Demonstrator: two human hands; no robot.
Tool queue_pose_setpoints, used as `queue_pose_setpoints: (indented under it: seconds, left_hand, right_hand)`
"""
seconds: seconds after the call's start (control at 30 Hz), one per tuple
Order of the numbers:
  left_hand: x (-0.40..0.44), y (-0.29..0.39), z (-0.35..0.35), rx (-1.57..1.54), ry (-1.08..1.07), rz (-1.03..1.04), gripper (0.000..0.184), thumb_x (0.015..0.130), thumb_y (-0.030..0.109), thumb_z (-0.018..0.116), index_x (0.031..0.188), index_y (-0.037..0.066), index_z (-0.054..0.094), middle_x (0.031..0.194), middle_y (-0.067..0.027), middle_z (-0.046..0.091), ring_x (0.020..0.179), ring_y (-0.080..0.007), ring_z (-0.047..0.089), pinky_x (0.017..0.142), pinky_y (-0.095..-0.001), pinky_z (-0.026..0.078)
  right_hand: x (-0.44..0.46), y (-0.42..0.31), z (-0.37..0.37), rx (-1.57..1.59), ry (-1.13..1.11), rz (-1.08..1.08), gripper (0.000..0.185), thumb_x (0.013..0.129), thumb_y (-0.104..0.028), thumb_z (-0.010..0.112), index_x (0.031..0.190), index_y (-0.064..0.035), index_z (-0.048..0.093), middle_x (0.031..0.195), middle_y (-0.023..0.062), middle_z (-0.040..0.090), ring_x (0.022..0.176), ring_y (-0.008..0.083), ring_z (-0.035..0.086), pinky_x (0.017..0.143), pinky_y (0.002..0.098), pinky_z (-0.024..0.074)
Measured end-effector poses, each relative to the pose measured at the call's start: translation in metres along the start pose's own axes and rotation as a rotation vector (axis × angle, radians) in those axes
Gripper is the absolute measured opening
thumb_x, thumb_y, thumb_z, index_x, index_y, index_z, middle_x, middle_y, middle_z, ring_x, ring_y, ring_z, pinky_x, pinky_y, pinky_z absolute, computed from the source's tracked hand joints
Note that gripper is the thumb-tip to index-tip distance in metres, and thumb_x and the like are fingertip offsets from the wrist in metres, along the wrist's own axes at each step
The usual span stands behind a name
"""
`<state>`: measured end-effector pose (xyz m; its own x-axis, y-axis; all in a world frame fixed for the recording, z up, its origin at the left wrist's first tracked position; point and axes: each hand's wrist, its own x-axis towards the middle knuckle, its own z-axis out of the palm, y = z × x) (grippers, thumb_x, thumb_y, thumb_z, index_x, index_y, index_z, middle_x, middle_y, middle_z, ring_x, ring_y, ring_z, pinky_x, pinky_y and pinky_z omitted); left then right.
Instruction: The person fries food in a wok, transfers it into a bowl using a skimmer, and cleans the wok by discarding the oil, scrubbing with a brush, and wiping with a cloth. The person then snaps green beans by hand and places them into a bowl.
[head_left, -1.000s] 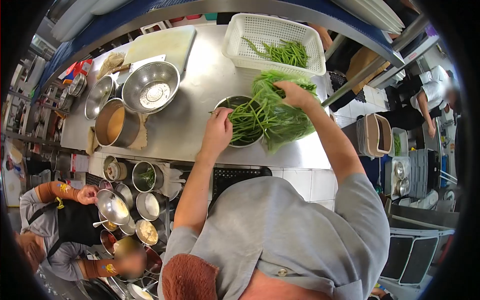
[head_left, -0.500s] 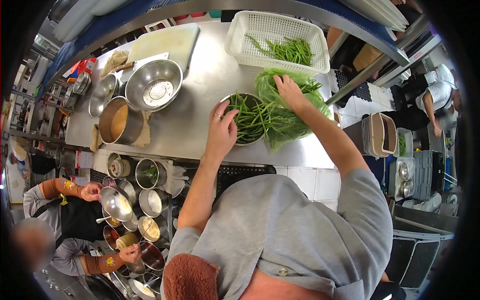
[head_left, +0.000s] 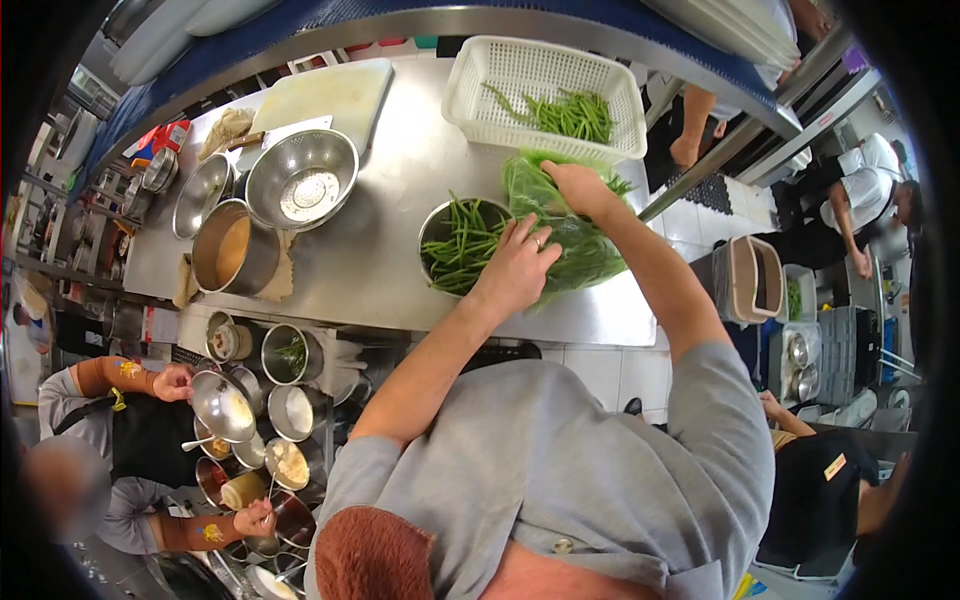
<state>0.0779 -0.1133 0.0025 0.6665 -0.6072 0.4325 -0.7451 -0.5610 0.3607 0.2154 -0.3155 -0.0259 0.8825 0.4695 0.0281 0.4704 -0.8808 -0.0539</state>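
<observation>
A green-tinted plastic bag (head_left: pixel 590 248) with green beans in it lies on the steel worktable, its open side toward a metal pot (head_left: pixel 428 240). Green beans (head_left: pixel 465 245) heap up in that pot. My left hand (head_left: pixel 515 268) is at the bag's mouth beside the pot's right rim, fingers bent onto the plastic. At the bag's far side, my right hand (head_left: pixel 580 188) grips the plastic, its fingertips partly hidden. Just beyond the bag stands a white perforated basket (head_left: pixel 480 125) with more green beans (head_left: pixel 575 115) in it.
To the left are a colander (head_left: pixel 303 180), a pot of brownish liquid (head_left: pixel 235 248), a knife (head_left: pixel 250 140) and a cutting board (head_left: pixel 320 95). A metal shelf (head_left: pixel 400 22) crosses overhead. A co-worker (head_left: pixel 140 440) at lower left handles bowls; other people stand at right.
My left hand has moved right, from the beans over the pot to the bag's mouth. My right hand has closed on the bag's plastic. Another person has appeared at lower right.
</observation>
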Motion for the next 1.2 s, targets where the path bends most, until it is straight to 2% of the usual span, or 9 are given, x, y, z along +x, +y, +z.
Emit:
queue_pose_setpoints:
  seconds: [0.17, 0.2, 0.27, 0.53, 0.6, 0.73, 0.87, 0.93, 1.2]
  left_hand:
    - [0.017, 0.009, 0.011, 0.033, -0.074, 0.024, 0.040, 0.072, 0.000, 0.057, 0.112, 0.003, 0.060, 0.124, -0.0231, 0.051, 0.126, -0.0442, 0.039, 0.107, -0.0547, 0.029]
    - [0.020, 0.011, 0.016, 0.060, -0.080, 0.025, 0.041, 0.073, 0.001, 0.057, 0.115, 0.003, 0.059, 0.124, -0.0234, 0.051, 0.126, -0.0441, 0.038, 0.107, -0.0557, 0.028]
    - [0.021, 0.013, 0.024, 0.097, -0.062, 0.007, 0.042, 0.075, 0.003, 0.056, 0.117, 0.004, 0.058, 0.125, -0.0235, 0.051, 0.126, -0.0437, 0.038, 0.107, -0.0563, 0.027]
    - [0.024, 0.002, 0.052, 0.116, -0.123, -0.144, 0.042, 0.082, 0.007, 0.051, 0.124, 0.001, 0.053, 0.108, -0.0234, 0.062, 0.122, -0.0442, 0.043, 0.106, -0.0583, 0.025]
    - [0.025, 0.000, 0.049, 0.093, -0.058, -0.132, 0.043, 0.082, 0.007, 0.050, 0.124, -0.001, 0.052, 0.097, -0.0229, 0.066, 0.120, -0.0452, 0.046, 0.107, -0.0587, 0.024]
    - [0.022, -0.004, 0.042, 0.032, -0.097, -0.144, 0.042, 0.083, 0.007, 0.050, 0.124, -0.002, 0.053, 0.099, -0.0239, 0.065, 0.121, -0.0464, 0.045, 0.106, -0.0581, 0.027]
    - [0.028, -0.006, 0.030, -0.048, -0.053, -0.137, 0.023, 0.079, 0.008, 0.054, 0.099, 0.000, 0.063, 0.090, -0.0175, 0.064, 0.106, -0.0355, 0.054, 0.102, -0.0553, 0.033]
    - [0.033, -0.007, 0.028, -0.076, 0.046, -0.071, 0.015, 0.077, 0.009, 0.056, 0.088, 0.003, 0.064, 0.094, -0.0165, 0.061, 0.100, -0.0306, 0.053, 0.101, -0.0521, 0.035]
    - [0.034, -0.016, 0.034, -0.101, 0.190, -0.111, 0.031, 0.078, 0.009, 0.055, 0.108, 0.002, 0.063, 0.118, -0.0177, 0.055, 0.118, -0.0369, 0.047, 0.103, -0.0548, 0.033]
  right_hand:
    - [0.000, 0.007, -0.025, 0.297, -0.073, 0.026, 0.068, 0.068, -0.029, 0.071, 0.128, -0.0075, 0.048, 0.104, 0.0232, 0.063, 0.098, 0.0404, 0.059, 0.085, 0.0460, 0.0467]
    - [-0.006, 0.020, 0.013, 0.198, 0.038, -0.099, 0.058, 0.076, -0.020, 0.064, 0.129, -0.0055, 0.045, 0.103, 0.0221, 0.063, 0.094, 0.0409, 0.061, 0.083, 0.0465, 0.0475]
    - [-0.012, -0.013, -0.008, 0.029, -0.235, 0.061, 0.045, 0.087, -0.006, 0.043, 0.132, -0.0046, 0.041, 0.102, 0.0235, 0.061, 0.098, 0.0369, 0.059, 0.085, 0.0447, 0.0468]
    - [0.012, 0.008, -0.051, 0.042, -0.079, -0.105, 0.066, 0.068, -0.018, 0.067, 0.131, -0.0084, 0.048, 0.096, 0.0259, 0.063, 0.088, 0.0426, 0.061, 0.081, 0.0483, 0.0486]
    - [0.016, 0.012, -0.057, 0.049, -0.334, 0.022, 0.066, 0.066, -0.023, 0.066, 0.128, -0.0081, 0.051, 0.099, 0.0276, 0.063, 0.093, 0.0411, 0.061, 0.084, 0.0462, 0.0485]
    - [0.010, -0.002, -0.080, 0.049, -0.380, 0.062, 0.065, 0.068, -0.023, 0.066, 0.129, -0.0085, 0.050, 0.102, 0.0275, 0.063, 0.096, 0.0399, 0.061, 0.085, 0.0451, 0.0482]
    - [-0.002, -0.019, -0.084, 0.084, -0.290, 0.203, 0.061, 0.068, -0.017, 0.066, 0.126, -0.0082, 0.050, 0.100, 0.0271, 0.063, 0.099, 0.0409, 0.059, 0.086, 0.0461, 0.0479]
    - [-0.005, -0.005, -0.060, 0.012, -0.371, 0.188, 0.063, 0.068, -0.018, 0.067, 0.127, -0.0087, 0.048, 0.100, 0.0279, 0.063, 0.100, 0.0409, 0.059, 0.085, 0.0460, 0.0483]
    - [-0.007, -0.025, -0.124, -0.192, -0.361, 0.228, 0.041, 0.070, -0.020, 0.064, 0.108, -0.0070, 0.061, 0.094, 0.0214, 0.065, 0.094, 0.0368, 0.062, 0.083, 0.0455, 0.0488]
